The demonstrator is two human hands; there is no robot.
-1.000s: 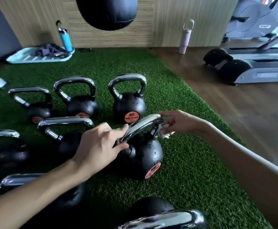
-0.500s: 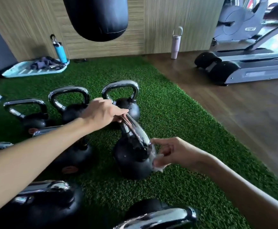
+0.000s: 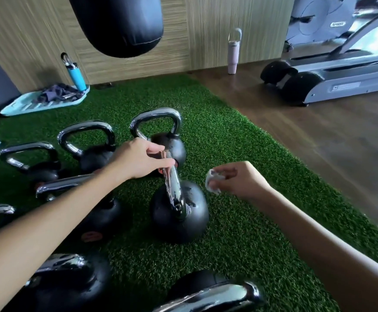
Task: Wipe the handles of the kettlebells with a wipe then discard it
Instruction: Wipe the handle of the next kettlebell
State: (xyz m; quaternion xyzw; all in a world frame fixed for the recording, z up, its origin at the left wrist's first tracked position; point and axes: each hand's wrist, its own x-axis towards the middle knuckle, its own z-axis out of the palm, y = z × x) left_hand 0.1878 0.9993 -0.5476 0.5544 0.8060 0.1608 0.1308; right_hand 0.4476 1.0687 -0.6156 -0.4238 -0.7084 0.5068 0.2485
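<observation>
The left hand (image 3: 143, 161) grips the far end of the chrome handle (image 3: 172, 188) of the round black kettlebell (image 3: 183, 224); that handle runs away from the person. The right hand (image 3: 244, 181) pinches a crumpled white wipe (image 3: 212, 183) just right of it, not touching.

The nearest kettlebell (image 3: 206, 296) and punching bag (image 3: 120, 25) run past the edges.
</observation>
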